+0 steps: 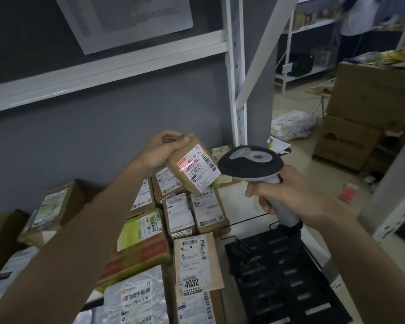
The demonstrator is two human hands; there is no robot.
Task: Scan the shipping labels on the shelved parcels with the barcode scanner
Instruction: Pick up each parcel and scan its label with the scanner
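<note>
The barcode scanner (251, 163) sits in your right hand (288, 195), fingers wrapped round its grip, above the black tray (285, 277) on the shelf (239, 202). Its head points left at the small parcel (193, 162) your left hand (159, 149) holds tilted above the other parcels (150, 242). You are mid-scan: the red line falls across the left part of the label (200, 168), while the barcode (209, 161) sits toward the right edge. The next move likely calls for sweeping the beam onto those bars.
</note>
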